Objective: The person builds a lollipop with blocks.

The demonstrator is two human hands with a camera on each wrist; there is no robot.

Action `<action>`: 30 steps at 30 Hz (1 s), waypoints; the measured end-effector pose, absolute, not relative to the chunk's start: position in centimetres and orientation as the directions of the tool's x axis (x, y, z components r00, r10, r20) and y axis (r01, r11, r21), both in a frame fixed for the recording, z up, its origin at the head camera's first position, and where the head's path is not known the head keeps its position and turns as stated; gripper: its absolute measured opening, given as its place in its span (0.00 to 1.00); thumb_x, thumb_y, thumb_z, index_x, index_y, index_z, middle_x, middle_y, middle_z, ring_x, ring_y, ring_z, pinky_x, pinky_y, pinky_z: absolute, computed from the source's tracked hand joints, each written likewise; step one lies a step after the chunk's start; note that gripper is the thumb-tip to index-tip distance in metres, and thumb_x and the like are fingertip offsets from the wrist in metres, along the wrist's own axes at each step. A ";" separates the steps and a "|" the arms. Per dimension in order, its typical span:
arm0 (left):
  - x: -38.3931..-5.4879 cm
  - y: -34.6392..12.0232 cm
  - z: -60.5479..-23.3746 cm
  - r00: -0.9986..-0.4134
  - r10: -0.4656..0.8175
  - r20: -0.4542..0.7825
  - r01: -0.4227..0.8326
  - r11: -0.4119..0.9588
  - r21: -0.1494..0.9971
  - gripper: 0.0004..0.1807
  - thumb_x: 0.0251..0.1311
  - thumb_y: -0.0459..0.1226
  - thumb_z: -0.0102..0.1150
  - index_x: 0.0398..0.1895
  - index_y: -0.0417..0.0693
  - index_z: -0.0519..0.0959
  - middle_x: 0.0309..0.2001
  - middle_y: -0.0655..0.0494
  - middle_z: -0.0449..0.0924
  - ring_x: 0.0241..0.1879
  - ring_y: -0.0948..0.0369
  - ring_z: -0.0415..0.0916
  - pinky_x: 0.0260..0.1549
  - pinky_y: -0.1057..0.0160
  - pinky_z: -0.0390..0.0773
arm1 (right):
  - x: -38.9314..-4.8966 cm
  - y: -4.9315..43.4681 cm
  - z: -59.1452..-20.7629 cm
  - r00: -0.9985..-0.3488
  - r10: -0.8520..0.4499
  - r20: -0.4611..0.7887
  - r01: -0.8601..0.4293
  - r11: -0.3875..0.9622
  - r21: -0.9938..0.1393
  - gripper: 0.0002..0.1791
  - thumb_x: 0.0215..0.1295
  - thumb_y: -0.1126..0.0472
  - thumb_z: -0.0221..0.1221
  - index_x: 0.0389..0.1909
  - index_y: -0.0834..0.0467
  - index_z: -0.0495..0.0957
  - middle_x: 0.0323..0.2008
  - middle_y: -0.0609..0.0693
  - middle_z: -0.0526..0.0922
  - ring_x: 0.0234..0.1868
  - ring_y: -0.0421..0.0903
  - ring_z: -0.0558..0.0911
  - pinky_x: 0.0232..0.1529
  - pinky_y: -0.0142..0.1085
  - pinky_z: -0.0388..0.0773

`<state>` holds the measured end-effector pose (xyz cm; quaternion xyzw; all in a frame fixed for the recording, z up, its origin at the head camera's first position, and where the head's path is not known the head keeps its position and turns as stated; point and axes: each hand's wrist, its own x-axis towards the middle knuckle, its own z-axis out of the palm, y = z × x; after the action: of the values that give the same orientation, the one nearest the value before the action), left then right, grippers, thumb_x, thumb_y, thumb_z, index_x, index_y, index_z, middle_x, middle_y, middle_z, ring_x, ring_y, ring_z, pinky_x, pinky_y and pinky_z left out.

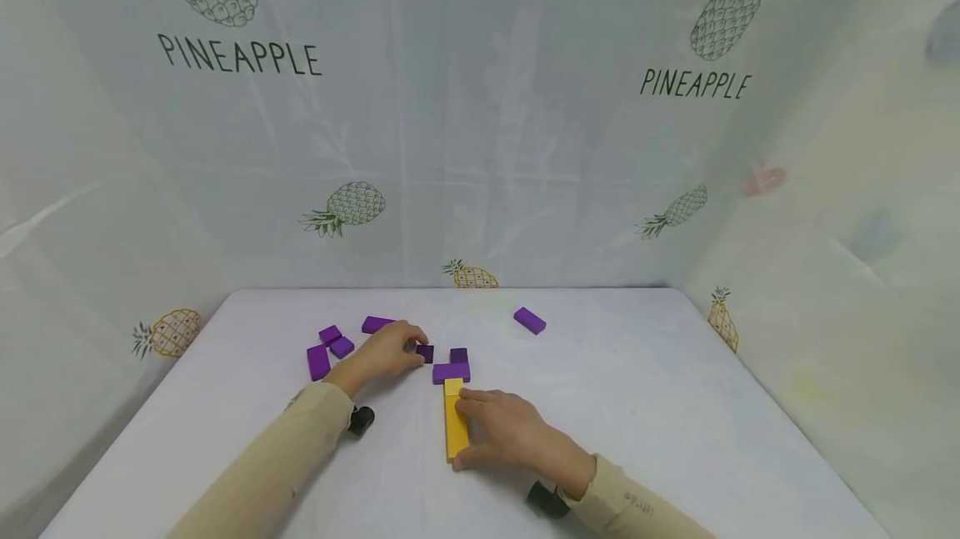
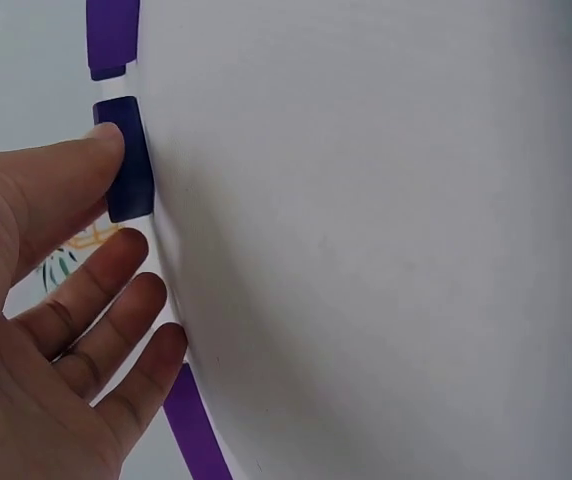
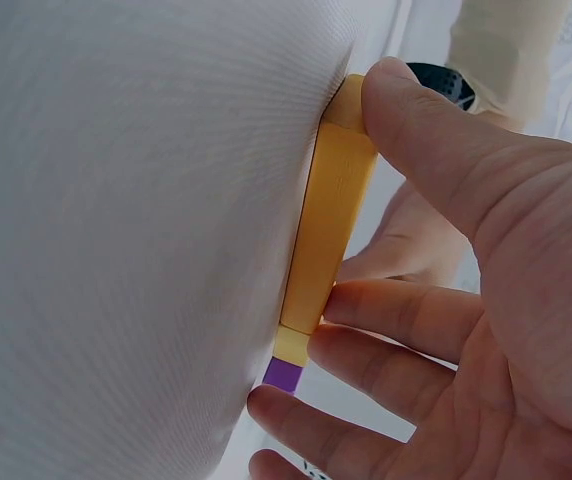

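Observation:
My left hand [image 1: 390,351] pinches a small dark purple block [image 2: 129,165] with thumb and index finger; the index is mostly hidden behind it in the left wrist view, and the other fingers are spread loosely. My right hand [image 1: 510,431] rests beside a long yellow block [image 3: 328,220], its thumb at the near end and fingertips along the right side. A short, lighter yellow block [image 1: 453,387] meets the far end of the long one. Beyond it lies a purple block [image 1: 451,372] set crosswise, with a dark purple block [image 1: 459,355] behind its right part.
Left of my left hand lie several purple blocks, among them an upright-lying one [image 1: 318,362] and a small one [image 1: 342,346]. Another purple block [image 1: 378,324] is just past that hand. A lone one [image 1: 529,321] lies toward the back right. Pineapple-printed sheeting [image 1: 480,147] encloses the white table [image 1: 637,389].

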<state>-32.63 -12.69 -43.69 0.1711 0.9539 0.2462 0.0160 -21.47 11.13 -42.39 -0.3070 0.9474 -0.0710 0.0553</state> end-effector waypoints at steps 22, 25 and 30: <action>-33.3 -11.6 -44.0 -0.963 0.265 0.041 0.247 0.817 0.522 0.12 0.56 0.45 0.66 0.40 0.52 0.81 0.34 0.60 0.78 0.37 0.60 0.73 0.44 0.56 0.76 | -21.5 11.3 -42.6 -0.807 -0.587 -0.061 -0.571 0.803 -0.171 0.45 0.45 0.27 0.62 0.63 0.48 0.72 0.65 0.43 0.69 0.62 0.48 0.72 0.59 0.47 0.71; -33.4 -11.4 -43.9 -0.959 0.280 0.037 0.255 0.802 0.541 0.10 0.56 0.43 0.66 0.40 0.52 0.81 0.34 0.60 0.78 0.37 0.60 0.73 0.44 0.56 0.75 | -21.6 11.4 -42.7 -0.807 -0.587 -0.062 -0.572 0.803 -0.166 0.45 0.45 0.26 0.61 0.63 0.47 0.72 0.66 0.43 0.69 0.62 0.48 0.72 0.59 0.47 0.71; -33.3 -11.1 -43.5 -0.947 0.320 0.029 0.278 0.768 0.577 0.09 0.57 0.39 0.65 0.42 0.53 0.83 0.33 0.61 0.77 0.36 0.61 0.72 0.42 0.58 0.75 | -21.7 11.4 -42.6 -0.802 -0.595 -0.055 -0.579 0.797 -0.172 0.45 0.46 0.26 0.61 0.62 0.48 0.73 0.66 0.43 0.69 0.62 0.48 0.72 0.58 0.47 0.71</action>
<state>-33.26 -11.06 -43.53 0.1591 0.9396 0.3011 0.0356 -21.66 11.36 -42.64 -0.3102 0.9463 -0.0736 0.0534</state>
